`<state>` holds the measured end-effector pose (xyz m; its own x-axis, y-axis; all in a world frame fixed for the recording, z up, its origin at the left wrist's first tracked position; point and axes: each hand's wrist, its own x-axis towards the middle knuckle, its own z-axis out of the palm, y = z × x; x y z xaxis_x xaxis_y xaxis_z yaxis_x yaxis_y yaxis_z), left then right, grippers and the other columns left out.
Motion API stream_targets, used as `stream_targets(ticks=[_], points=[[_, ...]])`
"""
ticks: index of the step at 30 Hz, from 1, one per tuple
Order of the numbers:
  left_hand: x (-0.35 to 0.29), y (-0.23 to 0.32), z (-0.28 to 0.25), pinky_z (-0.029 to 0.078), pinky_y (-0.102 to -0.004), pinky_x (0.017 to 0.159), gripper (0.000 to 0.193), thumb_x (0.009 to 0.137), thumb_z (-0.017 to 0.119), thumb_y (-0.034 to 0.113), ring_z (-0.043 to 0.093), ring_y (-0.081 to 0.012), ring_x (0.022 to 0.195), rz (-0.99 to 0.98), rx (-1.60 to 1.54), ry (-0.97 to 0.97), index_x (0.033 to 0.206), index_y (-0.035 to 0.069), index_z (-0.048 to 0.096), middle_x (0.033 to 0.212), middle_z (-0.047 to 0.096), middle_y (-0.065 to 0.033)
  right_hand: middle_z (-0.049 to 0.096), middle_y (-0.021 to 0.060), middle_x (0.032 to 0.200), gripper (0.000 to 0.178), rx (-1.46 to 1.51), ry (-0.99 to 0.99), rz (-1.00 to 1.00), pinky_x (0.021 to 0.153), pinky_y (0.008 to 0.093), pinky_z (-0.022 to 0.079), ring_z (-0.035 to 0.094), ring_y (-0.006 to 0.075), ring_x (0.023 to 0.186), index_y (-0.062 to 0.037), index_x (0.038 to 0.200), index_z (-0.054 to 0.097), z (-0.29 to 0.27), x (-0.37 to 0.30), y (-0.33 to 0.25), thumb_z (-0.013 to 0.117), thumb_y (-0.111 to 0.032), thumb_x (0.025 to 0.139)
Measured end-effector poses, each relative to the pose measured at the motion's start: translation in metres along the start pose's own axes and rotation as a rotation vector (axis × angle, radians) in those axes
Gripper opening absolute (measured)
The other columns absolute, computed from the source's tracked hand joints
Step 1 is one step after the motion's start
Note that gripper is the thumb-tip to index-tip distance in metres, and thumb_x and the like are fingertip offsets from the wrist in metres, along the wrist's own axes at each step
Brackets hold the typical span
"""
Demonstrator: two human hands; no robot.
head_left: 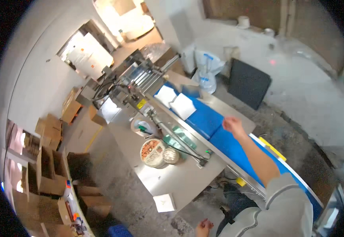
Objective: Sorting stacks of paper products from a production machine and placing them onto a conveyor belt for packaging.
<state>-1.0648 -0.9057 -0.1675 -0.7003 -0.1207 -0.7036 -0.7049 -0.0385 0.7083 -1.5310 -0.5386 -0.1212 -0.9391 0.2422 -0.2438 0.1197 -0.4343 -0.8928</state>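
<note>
I've got the right hand [232, 124] over the blue belt [230, 151], two white packets [183, 107] at its ten o'clock. Left hand [205, 227] low, third packet [164, 202] at its ten; I can't tell whether either's fingers spread or pinch.

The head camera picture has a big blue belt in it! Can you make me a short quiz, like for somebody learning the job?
1. Pick one: which of the person's hands is over the long, flat blue conveyor belt? A) left B) right C) both
2. True or false: the round white disc with orange markings is on the shiny silver metal table.
3. Count: how many white, four-sided pieces can you see on the belt?

Key:
1. B, the bare right hand.
2. True.
3. Two.
</note>
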Motion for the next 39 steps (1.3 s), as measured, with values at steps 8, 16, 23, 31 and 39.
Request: stream_targets(ticks=[8, 16, 23, 31, 39], points=[[-0.042, 0.045, 0.074, 0.05, -0.0282, 0.059, 0.017, 0.091, 0.061, 0.007, 0.059, -0.0132, 0.061, 0.208, 0.152, -0.378, 0.104, -0.005, 0.062, 0.071, 0.063, -0.0061, 0.07, 0.0065, 0.084, 0.03, -0.865, -0.092, 0.143, 0.068, 0.0331, 0.051, 0.062, 0.0143, 0.072, -0.0048, 0.087, 0.071, -0.174, -0.363, -0.079, 0.064, -0.034, 0.09], [-0.096, 0.036, 0.232, 0.052, -0.0284, 0.075, 0.03, 0.088, 0.069, 0.013, 0.063, -0.0139, 0.083, 0.742, 0.582, -0.924, 0.113, -0.002, 0.06, 0.094, 0.067, -0.0076, 0.067, 0.019, 0.108, 0.039, -1.072, 0.403, -0.186, 0.085, 0.0403, 0.051, 0.066, 0.032, 0.098, -0.0024, 0.115, 0.064, -0.341, -0.611, -0.161, 0.063, -0.03, 0.087], [-0.233, -0.02, 0.414, 0.054, -0.0338, 0.083, 0.055, 0.093, 0.064, 0.036, 0.063, -0.0212, 0.103, 0.132, 0.589, -1.194, 0.131, 0.0, 0.048, 0.119, 0.061, -0.0145, 0.071, 0.0119, 0.105, 0.032, -0.729, 1.339, -0.358, 0.081, 0.0298, 0.053, 0.066, 0.0184, 0.094, -0.0006, 0.116, 0.065, -0.493, -0.838, -0.222, 0.064, -0.02, 0.091], [-0.375, -0.133, 0.591, 0.046, -0.0439, 0.094, 0.079, 0.089, 0.06, 0.058, 0.049, -0.0309, 0.125, -0.255, 0.661, -1.522, 0.138, -0.001, 0.041, 0.141, 0.045, -0.0156, 0.057, 0.0185, 0.132, 0.078, -0.556, 0.905, 0.295, 0.103, 0.0372, 0.041, 0.055, 0.0288, 0.119, -0.0037, 0.149, 0.031, -0.598, -0.904, -0.203, 0.058, -0.049, 0.092], [-0.378, -0.131, 0.58, 0.046, -0.0481, 0.094, 0.067, 0.088, 0.07, 0.032, 0.055, -0.0261, 0.117, -0.326, 0.454, -1.327, 0.141, 0.005, 0.039, 0.131, 0.054, -0.0107, 0.054, 0.0226, 0.129, 0.064, -0.615, 0.828, 0.053, 0.099, 0.0369, 0.044, 0.056, 0.0315, 0.118, 0.0032, 0.145, 0.029, -0.533, -0.83, -0.182, 0.054, -0.026, 0.094]])
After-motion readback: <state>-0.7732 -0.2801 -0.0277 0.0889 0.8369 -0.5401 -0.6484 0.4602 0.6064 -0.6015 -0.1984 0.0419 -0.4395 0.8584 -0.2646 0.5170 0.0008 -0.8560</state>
